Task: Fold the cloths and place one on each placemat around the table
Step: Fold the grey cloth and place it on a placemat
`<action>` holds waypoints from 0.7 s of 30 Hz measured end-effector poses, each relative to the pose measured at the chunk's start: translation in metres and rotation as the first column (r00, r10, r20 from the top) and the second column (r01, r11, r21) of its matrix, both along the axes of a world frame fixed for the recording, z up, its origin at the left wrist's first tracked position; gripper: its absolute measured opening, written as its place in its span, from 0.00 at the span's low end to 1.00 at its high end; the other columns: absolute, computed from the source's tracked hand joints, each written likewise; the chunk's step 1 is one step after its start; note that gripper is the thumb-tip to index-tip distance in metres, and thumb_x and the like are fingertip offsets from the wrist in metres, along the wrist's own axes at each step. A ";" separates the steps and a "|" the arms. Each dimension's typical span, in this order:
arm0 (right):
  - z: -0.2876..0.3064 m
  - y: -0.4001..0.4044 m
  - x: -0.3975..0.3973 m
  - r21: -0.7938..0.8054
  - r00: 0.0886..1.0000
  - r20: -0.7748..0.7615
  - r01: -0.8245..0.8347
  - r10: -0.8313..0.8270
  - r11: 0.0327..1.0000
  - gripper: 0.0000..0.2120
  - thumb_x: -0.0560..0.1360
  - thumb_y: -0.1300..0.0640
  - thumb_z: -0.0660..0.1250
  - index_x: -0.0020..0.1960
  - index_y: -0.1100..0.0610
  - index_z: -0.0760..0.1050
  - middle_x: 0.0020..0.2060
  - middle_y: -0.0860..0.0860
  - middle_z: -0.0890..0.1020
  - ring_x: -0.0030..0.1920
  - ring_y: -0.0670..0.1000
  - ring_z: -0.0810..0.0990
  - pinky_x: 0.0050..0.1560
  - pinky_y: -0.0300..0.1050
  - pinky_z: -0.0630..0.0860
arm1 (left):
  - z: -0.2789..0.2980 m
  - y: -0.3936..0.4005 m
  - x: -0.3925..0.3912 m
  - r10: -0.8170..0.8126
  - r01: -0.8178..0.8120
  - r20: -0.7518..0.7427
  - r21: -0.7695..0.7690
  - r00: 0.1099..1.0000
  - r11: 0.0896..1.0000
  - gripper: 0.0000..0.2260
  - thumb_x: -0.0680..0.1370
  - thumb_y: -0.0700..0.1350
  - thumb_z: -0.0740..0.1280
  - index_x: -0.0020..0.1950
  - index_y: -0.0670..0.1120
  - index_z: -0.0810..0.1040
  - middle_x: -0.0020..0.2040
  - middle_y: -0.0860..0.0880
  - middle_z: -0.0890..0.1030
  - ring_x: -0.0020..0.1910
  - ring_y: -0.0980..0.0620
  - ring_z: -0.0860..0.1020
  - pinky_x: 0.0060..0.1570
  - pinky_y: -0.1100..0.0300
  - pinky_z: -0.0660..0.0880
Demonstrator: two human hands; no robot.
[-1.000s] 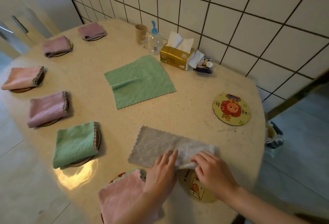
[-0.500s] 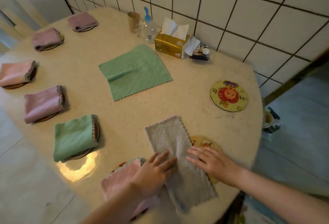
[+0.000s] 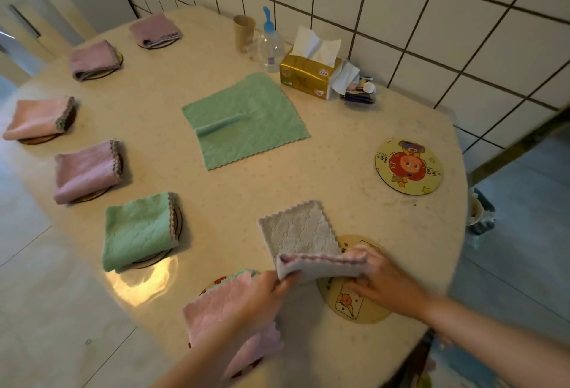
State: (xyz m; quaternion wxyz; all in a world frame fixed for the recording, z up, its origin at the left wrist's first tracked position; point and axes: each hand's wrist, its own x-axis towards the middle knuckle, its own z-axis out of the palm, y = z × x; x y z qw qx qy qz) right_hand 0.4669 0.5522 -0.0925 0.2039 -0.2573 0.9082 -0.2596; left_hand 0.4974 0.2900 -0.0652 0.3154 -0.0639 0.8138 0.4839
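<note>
Together, both hands [image 3: 320, 285] pinch the quilted grey cloth's [image 3: 300, 235] scalloped edge, folding it over.

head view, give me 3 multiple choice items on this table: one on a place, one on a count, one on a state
1. Where does the unfolded green cloth lie?
A. mid-table, near the tissue box
B. on the floor
C. on the bare placemat

2. How many placemats already bear a folded cloth?
A. two
B. six
C. nine

3. What is happening to the grey cloth?
A. it lies untouched
B. both hands lift its near edge in a fold
C. it hangs off the table

Answers:
1 A, it lies flat in the middle, just before the box.
2 B, five down the left side and the pink cloth at the near edge.
3 B, the left hand and right hand each pinch an end of the raised edge.
</note>
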 end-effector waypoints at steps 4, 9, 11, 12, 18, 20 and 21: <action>0.010 -0.028 -0.015 -0.235 0.931 0.137 0.363 -0.339 0.902 0.10 0.75 0.49 0.65 0.52 0.52 0.78 0.49 0.42 0.79 0.53 0.42 0.76 0.53 0.41 0.77 | -0.004 -0.003 -0.010 0.332 -0.347 0.105 0.193 0.937 0.918 0.25 0.74 0.62 0.66 0.51 0.40 0.80 0.44 0.46 0.83 0.42 0.48 0.80 0.45 0.51 0.77; 0.008 -0.051 -0.043 -0.167 0.821 0.311 0.542 -0.478 0.823 0.07 0.77 0.52 0.63 0.48 0.55 0.76 0.43 0.51 0.82 0.46 0.51 0.81 0.48 0.49 0.80 | -0.012 0.003 -0.026 0.569 -0.574 0.081 0.182 0.818 0.799 0.05 0.79 0.43 0.65 0.51 0.42 0.77 0.48 0.40 0.82 0.46 0.43 0.82 0.45 0.44 0.79; 0.002 -0.056 -0.050 -0.069 0.813 0.292 0.543 -0.504 0.837 0.07 0.78 0.51 0.62 0.47 0.54 0.75 0.41 0.50 0.82 0.44 0.50 0.81 0.45 0.48 0.81 | -0.019 0.005 -0.030 0.577 -0.586 0.102 0.103 0.810 0.804 0.06 0.80 0.45 0.63 0.49 0.42 0.74 0.47 0.40 0.81 0.45 0.40 0.81 0.42 0.41 0.80; 0.000 -0.059 -0.052 -0.033 0.811 0.280 0.542 -0.513 0.840 0.07 0.78 0.51 0.61 0.46 0.53 0.75 0.40 0.50 0.82 0.42 0.50 0.81 0.42 0.46 0.80 | -0.022 0.006 -0.032 0.574 -0.582 0.101 0.069 0.812 0.811 0.07 0.80 0.46 0.62 0.49 0.43 0.72 0.47 0.40 0.81 0.45 0.41 0.81 0.41 0.40 0.80; 0.003 -0.065 -0.057 0.036 0.794 0.245 0.566 -0.556 0.824 0.16 0.77 0.44 0.60 0.40 0.56 0.74 0.31 0.51 0.77 0.30 0.48 0.74 0.28 0.39 0.66 | -0.028 0.007 -0.039 0.495 -0.497 -0.051 -0.132 0.868 0.858 0.09 0.81 0.50 0.58 0.43 0.49 0.66 0.41 0.45 0.78 0.40 0.44 0.79 0.39 0.41 0.79; 0.002 -0.067 -0.059 0.079 0.802 0.193 0.562 -0.565 0.824 0.16 0.77 0.44 0.60 0.40 0.55 0.73 0.29 0.48 0.75 0.28 0.46 0.71 0.27 0.39 0.66 | -0.029 0.008 -0.041 0.498 -0.500 -0.053 -0.161 0.865 0.851 0.08 0.81 0.50 0.58 0.44 0.49 0.66 0.41 0.45 0.78 0.40 0.44 0.78 0.40 0.40 0.80; 0.001 -0.069 -0.060 0.107 0.804 0.159 0.563 -0.573 0.819 0.16 0.78 0.44 0.60 0.39 0.55 0.72 0.29 0.47 0.75 0.27 0.45 0.70 0.27 0.38 0.65 | -0.028 0.009 -0.041 0.503 -0.504 -0.050 -0.174 0.863 0.846 0.07 0.81 0.50 0.58 0.46 0.49 0.66 0.42 0.45 0.78 0.40 0.44 0.78 0.40 0.41 0.80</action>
